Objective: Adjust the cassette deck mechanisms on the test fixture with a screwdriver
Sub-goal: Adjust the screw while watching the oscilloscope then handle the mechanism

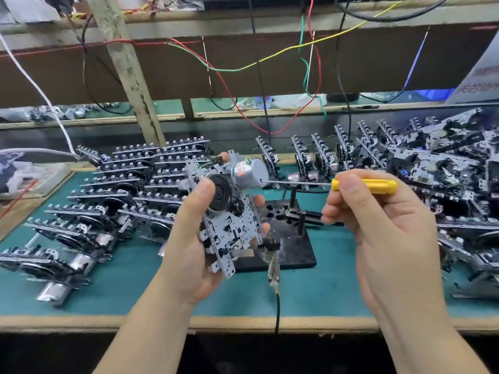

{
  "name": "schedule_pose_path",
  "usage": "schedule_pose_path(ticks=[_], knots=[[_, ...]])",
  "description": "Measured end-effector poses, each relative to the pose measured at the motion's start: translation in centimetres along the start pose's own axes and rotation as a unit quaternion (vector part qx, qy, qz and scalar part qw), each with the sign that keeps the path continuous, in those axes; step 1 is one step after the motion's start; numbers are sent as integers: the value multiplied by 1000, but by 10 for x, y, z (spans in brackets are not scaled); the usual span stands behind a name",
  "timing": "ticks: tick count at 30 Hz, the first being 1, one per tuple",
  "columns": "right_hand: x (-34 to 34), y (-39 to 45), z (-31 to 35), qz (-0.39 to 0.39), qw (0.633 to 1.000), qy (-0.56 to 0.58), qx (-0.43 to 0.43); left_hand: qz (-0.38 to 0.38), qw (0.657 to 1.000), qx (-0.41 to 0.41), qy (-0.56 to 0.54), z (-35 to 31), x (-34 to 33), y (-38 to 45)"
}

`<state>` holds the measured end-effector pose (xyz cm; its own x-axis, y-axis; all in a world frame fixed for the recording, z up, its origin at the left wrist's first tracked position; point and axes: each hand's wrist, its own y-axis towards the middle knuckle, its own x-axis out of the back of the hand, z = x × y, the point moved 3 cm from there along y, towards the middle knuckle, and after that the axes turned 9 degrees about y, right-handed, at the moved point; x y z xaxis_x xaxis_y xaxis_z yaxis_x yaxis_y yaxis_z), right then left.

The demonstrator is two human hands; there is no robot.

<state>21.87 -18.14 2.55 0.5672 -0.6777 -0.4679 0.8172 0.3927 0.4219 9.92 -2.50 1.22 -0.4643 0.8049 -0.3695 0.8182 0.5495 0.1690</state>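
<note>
Left hand (189,236) grip is wrapped around one cassette deck mechanism (229,211), thumb up on the face by the black flywheel (220,194), fingers round the back edge, holding it up in the air over the test fixture (291,238) rather than seated on it. Far left on the green surface (135,287) there's a whole stack of mechanisms (108,201) lying in rows, so plenty in the queue I guess.

Moving right: the silver motor (247,171) sits at the top of the held unit, and the thin shaft of the screwdriver (361,184) runs straight into the motor's end face, tip looks to be in the little trim hole. Right hand (383,228) grip is a light pinch on the yellow handle, thumb and forefinger, other fingers curled loose.

Handling-wise, my read: the deck is stamped sheet metal with plastic bits, light but rigid, with sharp-ish tabs and fiddly levers, so holding it by the frame edges like this seems right, off the flywheel and belt. That trimmer is probably delicate, small turns only, no pushing.

Far right there's another heap of mechanisms (432,163), standing on edge.
</note>
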Motion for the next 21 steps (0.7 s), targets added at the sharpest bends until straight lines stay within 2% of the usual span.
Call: schedule_pose_path(ticks=[4, 8, 13, 17, 21], knots=[[0, 3, -2, -4, 999, 24, -43, -37, 994, -17, 97, -1, -2, -3], [1, 6, -3, -11, 997, 42, -70, -33, 979, -69, 189, 2, 1, -2], [0, 7, -3, 0, 996, 57, -71, -26, 992, -36, 114, 0, -1, -2], [1, 9, 2, 23, 998, 29, -59, -38, 993, -25, 112, 0, -3, -4], [1, 11, 8, 50, 998, 7, -46, 6, 999, -22, 47, -2, -3, -5]])
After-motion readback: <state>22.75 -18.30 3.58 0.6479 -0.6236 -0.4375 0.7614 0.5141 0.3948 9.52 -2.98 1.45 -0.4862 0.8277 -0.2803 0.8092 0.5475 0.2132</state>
